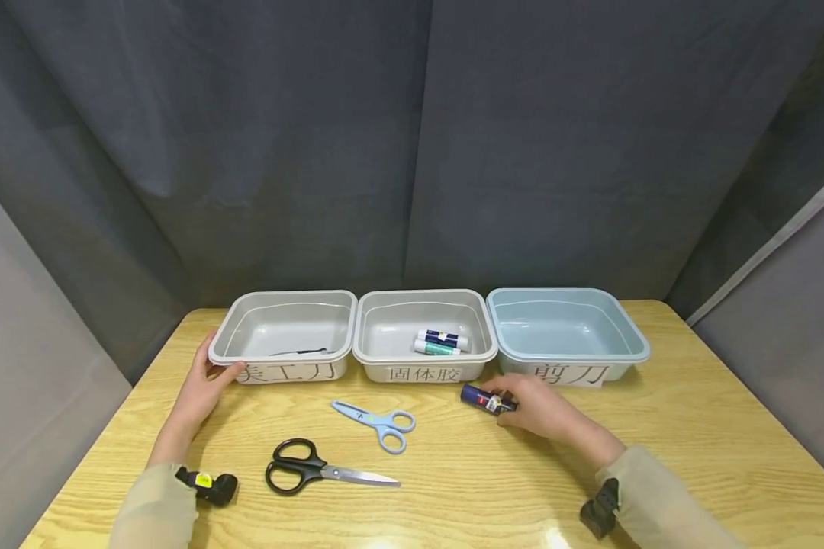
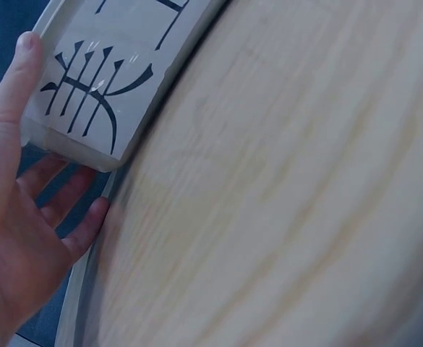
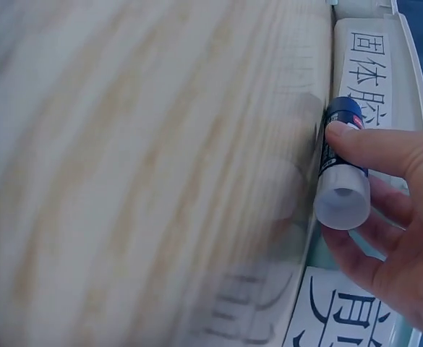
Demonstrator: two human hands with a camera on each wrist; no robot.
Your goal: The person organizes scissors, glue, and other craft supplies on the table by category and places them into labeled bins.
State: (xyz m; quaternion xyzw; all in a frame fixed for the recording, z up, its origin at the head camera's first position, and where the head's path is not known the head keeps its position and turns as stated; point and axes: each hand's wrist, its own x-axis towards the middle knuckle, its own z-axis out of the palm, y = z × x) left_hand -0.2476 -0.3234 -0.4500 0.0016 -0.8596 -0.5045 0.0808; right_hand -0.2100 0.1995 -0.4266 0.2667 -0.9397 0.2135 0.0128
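Note:
My right hand (image 1: 539, 406) pinches a dark blue glue stick (image 1: 479, 398) just above the table, before the gap between the middle and right bins. In the right wrist view, the thumb lies across the glue stick (image 3: 341, 168) and its whitish end faces the camera. At the left bin (image 1: 284, 372), my left hand (image 1: 202, 389) rests on the near left corner, thumb on the front and fingers along the side. The left wrist view shows those fingers (image 2: 81, 224) loosely spread. Two glue sticks, one blue-and-white (image 1: 442, 338) and one green-and-white (image 1: 436, 348), lie in the middle bin (image 1: 384, 372).
Light blue scissors (image 1: 378, 422) and black-handled scissors (image 1: 316, 469) lie on the wooden table (image 1: 453, 496). A thin dark tool (image 1: 309, 351) is partly visible in the left bin. The right bin (image 1: 570, 343) is light blue. Labels mark all three fronts; a dark curtain (image 1: 412, 152) hangs behind.

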